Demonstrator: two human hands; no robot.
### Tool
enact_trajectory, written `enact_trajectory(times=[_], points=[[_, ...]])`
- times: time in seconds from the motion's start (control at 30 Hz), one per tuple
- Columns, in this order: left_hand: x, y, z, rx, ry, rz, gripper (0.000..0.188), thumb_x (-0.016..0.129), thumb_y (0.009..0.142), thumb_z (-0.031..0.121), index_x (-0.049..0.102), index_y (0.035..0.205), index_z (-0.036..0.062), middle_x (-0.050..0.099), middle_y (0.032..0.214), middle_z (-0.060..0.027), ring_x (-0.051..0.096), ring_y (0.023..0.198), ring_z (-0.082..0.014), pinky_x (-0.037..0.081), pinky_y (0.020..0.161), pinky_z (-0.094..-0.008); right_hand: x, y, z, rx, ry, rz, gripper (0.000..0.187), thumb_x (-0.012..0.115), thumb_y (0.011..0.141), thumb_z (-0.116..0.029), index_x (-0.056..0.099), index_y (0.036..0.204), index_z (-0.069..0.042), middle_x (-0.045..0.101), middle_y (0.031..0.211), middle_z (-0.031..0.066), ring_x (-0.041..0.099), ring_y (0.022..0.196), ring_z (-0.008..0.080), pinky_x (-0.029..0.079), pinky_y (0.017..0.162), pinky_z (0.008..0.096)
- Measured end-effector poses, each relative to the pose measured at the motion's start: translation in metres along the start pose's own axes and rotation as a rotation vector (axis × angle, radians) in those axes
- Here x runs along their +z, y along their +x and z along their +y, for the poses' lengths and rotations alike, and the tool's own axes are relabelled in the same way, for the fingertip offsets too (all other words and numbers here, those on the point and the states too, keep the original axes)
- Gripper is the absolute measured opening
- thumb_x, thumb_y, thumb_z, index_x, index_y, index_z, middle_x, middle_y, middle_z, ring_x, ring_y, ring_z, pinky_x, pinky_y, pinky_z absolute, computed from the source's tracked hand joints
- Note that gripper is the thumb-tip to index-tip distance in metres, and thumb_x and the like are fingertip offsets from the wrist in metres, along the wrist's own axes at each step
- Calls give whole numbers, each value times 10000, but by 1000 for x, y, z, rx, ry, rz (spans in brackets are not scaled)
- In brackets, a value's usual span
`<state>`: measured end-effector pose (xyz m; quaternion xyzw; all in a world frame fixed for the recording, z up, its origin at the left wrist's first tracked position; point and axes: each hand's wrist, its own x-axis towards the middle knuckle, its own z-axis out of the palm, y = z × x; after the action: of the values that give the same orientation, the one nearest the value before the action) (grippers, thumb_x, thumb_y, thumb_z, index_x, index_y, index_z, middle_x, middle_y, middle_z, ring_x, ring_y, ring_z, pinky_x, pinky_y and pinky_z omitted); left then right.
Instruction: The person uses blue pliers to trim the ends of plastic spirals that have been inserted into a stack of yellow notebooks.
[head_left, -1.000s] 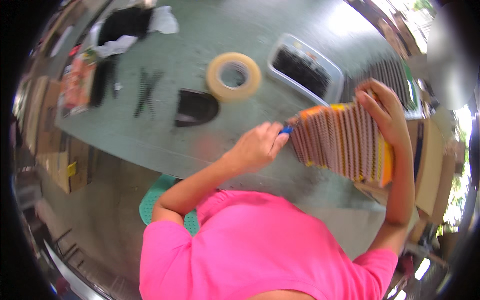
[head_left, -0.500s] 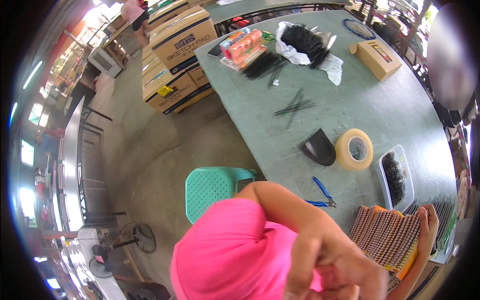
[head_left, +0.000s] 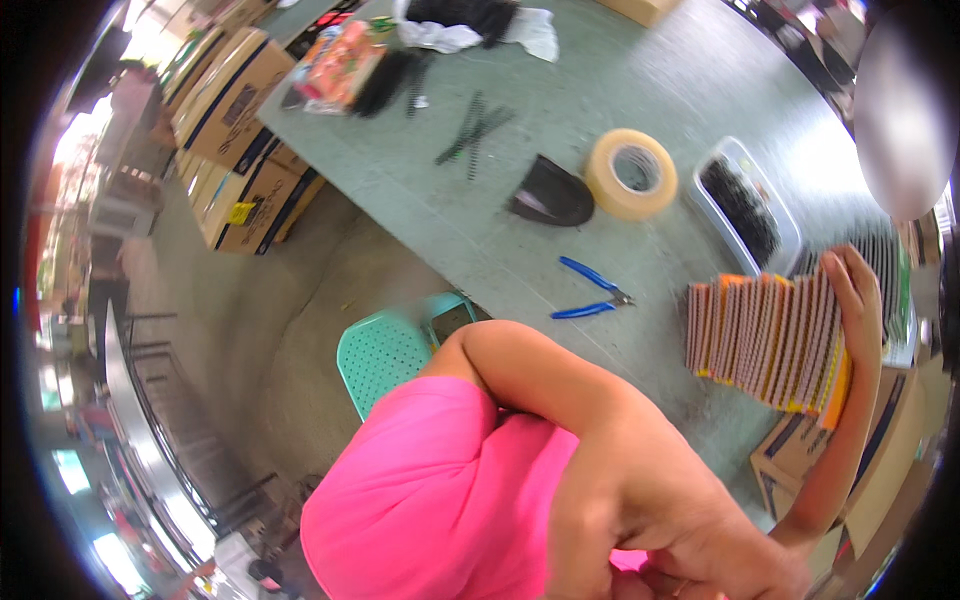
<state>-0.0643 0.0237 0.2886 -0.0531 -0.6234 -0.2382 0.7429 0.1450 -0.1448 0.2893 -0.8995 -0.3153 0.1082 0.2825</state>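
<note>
A row of spiral-bound notebooks, orange and yellow at their edges, is packed side by side at the table's right. Against its right end lies my right hand, its fingers curved over the last notebooks and the forearm running along them. My left arm, in a pink sleeve, bends across the front. Close to the lower edge, my left hand has its fingers curled in; what they hold, if anything, is hidden. Blue-handled cutting pliers lie spread on the table, left of the notebooks.
Beyond the pliers lie a tape roll and a black pouch-like piece. A clear tub holds black wire coils. More coils lie farther off. A green stool stands left; cartons are stacked behind it.
The view has swung, so the table's things sit higher and mostly farther left. My left hand has sunk toward the lower edge. My right hand stays against the notebooks.
</note>
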Motion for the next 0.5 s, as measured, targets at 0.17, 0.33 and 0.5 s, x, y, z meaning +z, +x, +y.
enact_trajectory(times=[0.17, 0.33, 0.5], points=[[-10, -26, 18, -375, 1111, 228, 206, 621, 691, 110, 568, 877, 38, 552, 788, -129, 555, 696, -287, 452, 594, -366, -1, 2, 3, 32, -10, 2, 330, 525, 843, -337, 558, 800, -11, 476, 611, 34, 436, 592, 106, 340, 563, 265], [-45, -168, 10, -1475, 2272, 648, 599, 730, 641, 244, 502, 1164, 61, 494, 1093, -187, 454, 1082, -330, 382, 870, -426, 6, 8, 3, 20, -118, 49, 415, 536, 809, -425, 596, 834, -16, 531, 617, 63, 492, 592, 137, 365, 576, 279], [-47, -224, 12, -1844, 1910, 629, 681, 689, 656, 138, 417, 1274, 58, 436, 1132, -195, 429, 1036, -317, 387, 848, -432, 4, 7, 5, 28, -143, -6, 429, 535, 803, -448, 604, 838, -26, 543, 614, 62, 509, 594, 139, 375, 589, 279]])
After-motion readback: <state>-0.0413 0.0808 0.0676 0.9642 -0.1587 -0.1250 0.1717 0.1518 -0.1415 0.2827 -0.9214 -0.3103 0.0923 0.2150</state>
